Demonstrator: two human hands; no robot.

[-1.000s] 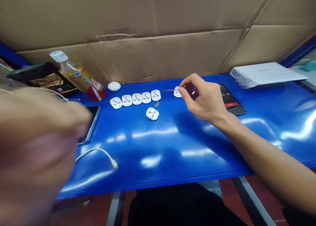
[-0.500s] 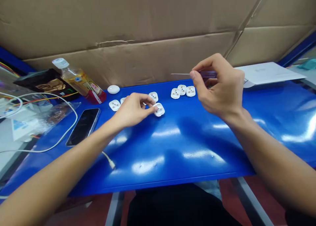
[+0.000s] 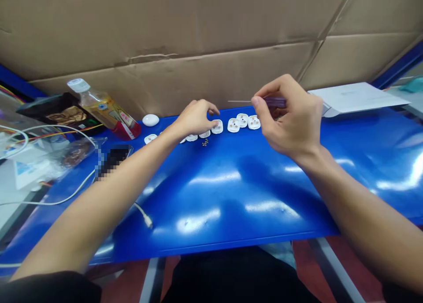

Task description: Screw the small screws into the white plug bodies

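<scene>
the right hand (image 3: 287, 115) is pinching a screwdriver (image 3: 274, 102) level, while the open left hand (image 3: 194, 117) is hovering beside a white plug (image 3: 217, 126) at upper centre.

White plug bases (image 3: 233, 125), blue workbench (image 3: 264, 223).

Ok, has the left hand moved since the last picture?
Yes, the left hand has moved farther from the person, now level with the white oval object.

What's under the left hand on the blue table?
The left hand arches over a row of white plug parts; only their edges show. How many lie covered cannot be seen.
</scene>
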